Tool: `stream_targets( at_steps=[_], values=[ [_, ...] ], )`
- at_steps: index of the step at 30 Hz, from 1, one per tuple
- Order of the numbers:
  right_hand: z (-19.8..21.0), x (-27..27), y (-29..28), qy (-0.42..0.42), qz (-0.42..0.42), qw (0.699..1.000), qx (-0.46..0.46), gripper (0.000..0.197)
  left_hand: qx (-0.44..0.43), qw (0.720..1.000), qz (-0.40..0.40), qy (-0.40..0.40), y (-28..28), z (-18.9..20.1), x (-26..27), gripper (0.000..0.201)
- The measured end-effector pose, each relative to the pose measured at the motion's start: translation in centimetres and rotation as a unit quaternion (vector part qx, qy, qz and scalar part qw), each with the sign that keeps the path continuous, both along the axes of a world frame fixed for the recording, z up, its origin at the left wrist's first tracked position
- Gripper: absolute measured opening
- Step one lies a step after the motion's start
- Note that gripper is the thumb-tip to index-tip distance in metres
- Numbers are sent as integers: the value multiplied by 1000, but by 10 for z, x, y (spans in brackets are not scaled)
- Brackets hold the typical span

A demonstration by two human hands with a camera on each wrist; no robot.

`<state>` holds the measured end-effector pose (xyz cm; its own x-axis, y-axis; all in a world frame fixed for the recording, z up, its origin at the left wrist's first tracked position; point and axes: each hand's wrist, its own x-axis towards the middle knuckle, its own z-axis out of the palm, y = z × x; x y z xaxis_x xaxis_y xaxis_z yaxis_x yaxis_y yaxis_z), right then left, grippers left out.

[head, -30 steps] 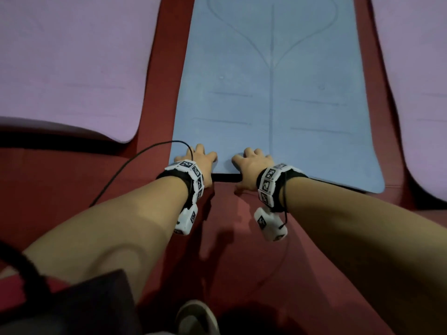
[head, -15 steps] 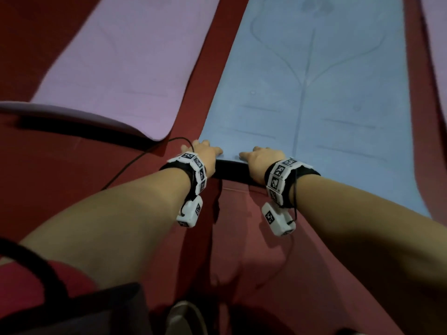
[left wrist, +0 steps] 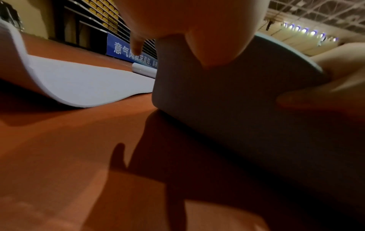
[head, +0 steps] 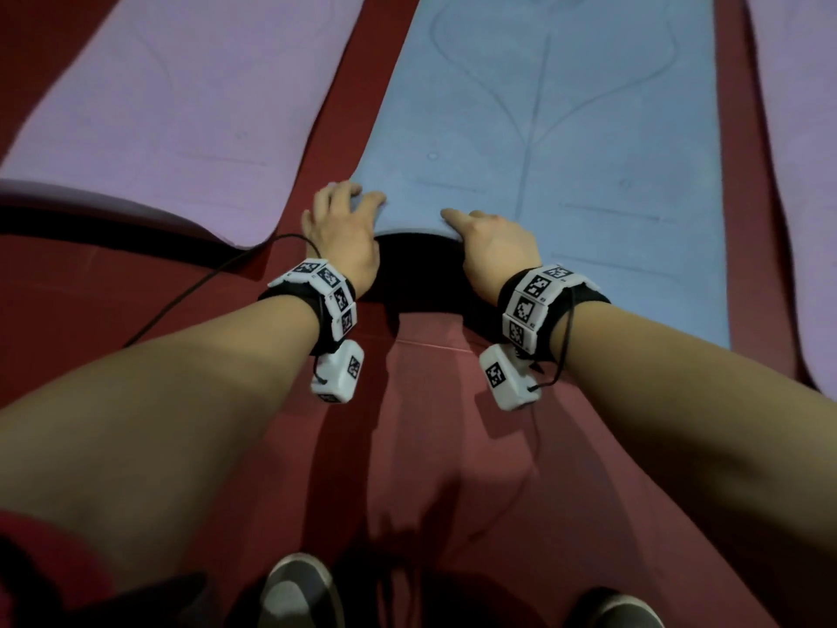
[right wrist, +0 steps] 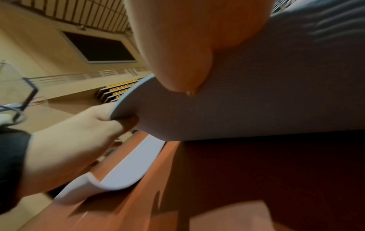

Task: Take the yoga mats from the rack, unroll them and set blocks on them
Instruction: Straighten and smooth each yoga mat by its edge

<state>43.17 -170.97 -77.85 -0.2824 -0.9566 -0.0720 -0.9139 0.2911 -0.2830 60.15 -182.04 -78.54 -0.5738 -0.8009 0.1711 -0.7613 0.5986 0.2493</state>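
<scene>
Floor (head: 430, 446): dark red, sports-hall surface; carries all mats

Blue mat (head: 566, 142): unrolled, lying lengthwise away from the person between the two purple mats; faint line pattern on top; near end lifted off the floor, dark underside showing between the wrists; the rest lies flat

Purple mat, left (head: 181, 106): unrolled beside the blue mat with a strip of floor between; its near end curls up off the floor, seen also from the left wrist; far end seen from that view as a small roll (left wrist: 143, 69)

Purple mat, right (head: 806, 129): only its edge in view, apart from the blue mat

Left hand (head: 342, 228): grips the near left corner of the blue mat, fingers spread over the top face, thumb (left wrist: 213, 51) pressed to the underside

Right hand (head: 493, 247): grips the near edge of the blue mat just right of the left hand, fingers on top, thumb (right wrist: 183, 75) under; the two hands close together, not touching

Wrist bands with black-and-white markers (head: 534, 301): one on each wrist, a white camera block hanging below each

Black cable (head: 204, 292): runs over the floor from the left wrist

Shoes (head: 299, 591): two toes at the lower edge, on the floor
</scene>
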Motion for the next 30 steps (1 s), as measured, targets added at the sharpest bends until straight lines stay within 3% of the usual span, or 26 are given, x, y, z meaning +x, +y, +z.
stream_targets(
  at_steps=[3, 6, 9, 12, 14, 17, 20, 22, 26, 30],
  values=[
    [2, -17, 0, -4, -38, 999, -6, 53, 84, 996, -17, 26, 3, 7, -25, 64],
    [3, -33, -1, -29, -84, 996, -4, 56, 215, 975, -39, 51, 1, 19, -41, 78],
    [0, -47, -1, -70, -143, 987, 16, 62, 299, 948, -62, 86, -6, 27, -50, 62],
    [-8, -54, -6, -135, -170, 976, 17, 49, 281, 951, -61, 110, -12, 23, -57, 43],
    [-12, -56, -9, -182, -184, 966, 11, 37, 257, 958, -63, 114, -13, 17, -58, 44],
    [-16, -56, -14, -253, -204, 946, 10, 33, 168, 981, -55, 83, -16, 8, -57, 52],
    [-20, -52, -16, -319, -203, 926, 12, 29, 40, 999, 28, 23, -14, 1, -53, 56],
    [-22, -48, -18, -340, -194, 920, 22, 29, 11, 997, 72, -16, -14, 0, -53, 59],
    [-23, -44, -24, -334, -172, 926, 32, 33, 101, 987, 85, -89, -19, -1, -62, 58],
    [-21, -37, -30, -283, -159, 944, 49, 35, 198, 973, 98, -67, -21, 3, -75, 36]
  ],
)
